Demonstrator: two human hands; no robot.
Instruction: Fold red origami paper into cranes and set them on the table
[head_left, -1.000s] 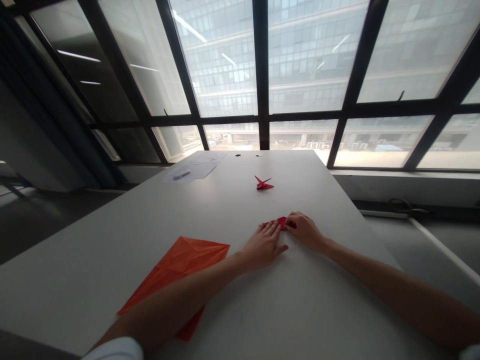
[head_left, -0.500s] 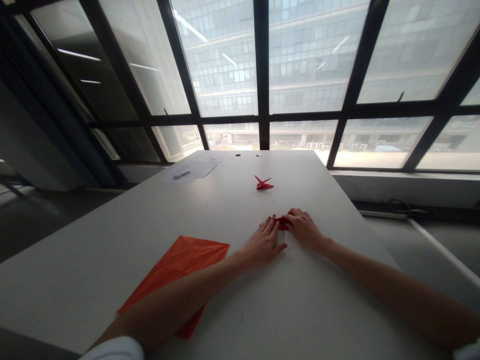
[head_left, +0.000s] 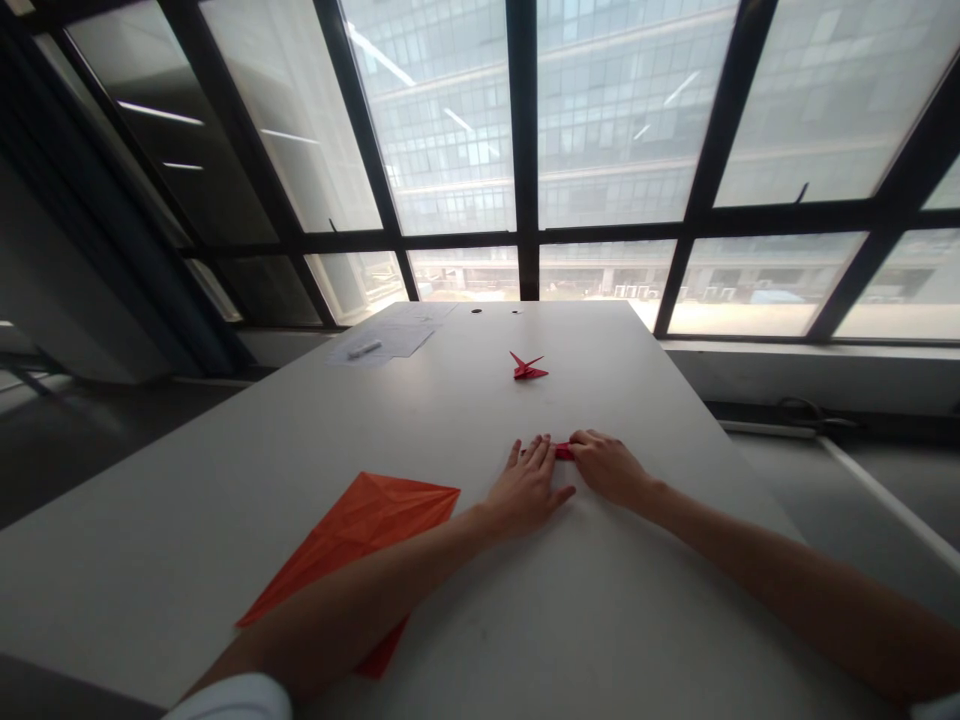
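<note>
A small piece of folded red paper (head_left: 563, 451) lies on the white table between my hands, partly covered by the fingers of both. My left hand (head_left: 525, 487) rests flat over its left end, fingers stretched out and thumb spread to the side. At the right end, the curled fingers of my right hand (head_left: 604, 465) are closed on the paper's edge. Beyond the hands stands a red origami crane (head_left: 529, 369). Under my left forearm lies a large creased sheet of orange paper (head_left: 352, 525), part of it hidden by the arm.
The white table (head_left: 465, 400) runs away from me to tall windows with dark frames (head_left: 528, 150). Toward its far left lie thin printed sheets (head_left: 409, 338) with a white marker-like object (head_left: 364, 348) on them. A dark curtain (head_left: 112, 200) hangs at the left.
My right hand's fingers have drawn closer together and slightly down over the red paper, which now shows as a narrower strip. My left hand stays nearly in place.
</note>
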